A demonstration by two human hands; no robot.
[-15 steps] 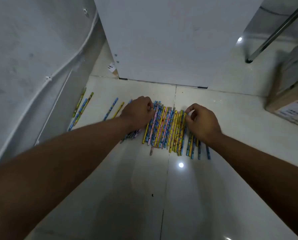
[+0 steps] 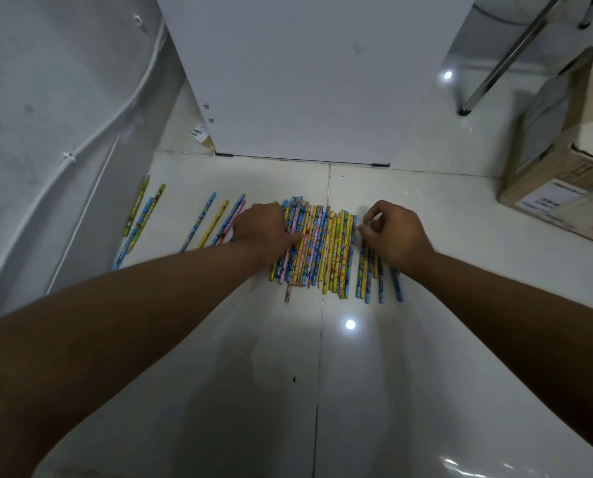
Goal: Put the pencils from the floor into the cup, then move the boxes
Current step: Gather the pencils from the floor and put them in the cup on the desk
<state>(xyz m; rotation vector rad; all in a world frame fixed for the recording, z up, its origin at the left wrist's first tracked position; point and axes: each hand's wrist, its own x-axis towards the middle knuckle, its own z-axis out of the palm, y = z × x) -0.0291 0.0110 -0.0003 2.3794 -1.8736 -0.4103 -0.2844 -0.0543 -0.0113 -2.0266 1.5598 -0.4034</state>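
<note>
White cabinet (image 2: 305,81), metal leg (image 2: 509,60).

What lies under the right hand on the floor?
A few blue and yellow pencils lie under the right hand; their near ends stick out. Their far parts are covered by it.

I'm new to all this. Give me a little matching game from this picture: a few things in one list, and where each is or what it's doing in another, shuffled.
Things:
1. left hand
2. right hand
3. box
4. cabinet

Places or states:
a. on the floor, far right
b. pinches the rightmost pencils
c. stands behind the pencils
d. rests on the pencils, left of the other hand

Pairs: 1-d, 2-b, 3-a, 4-c
</note>
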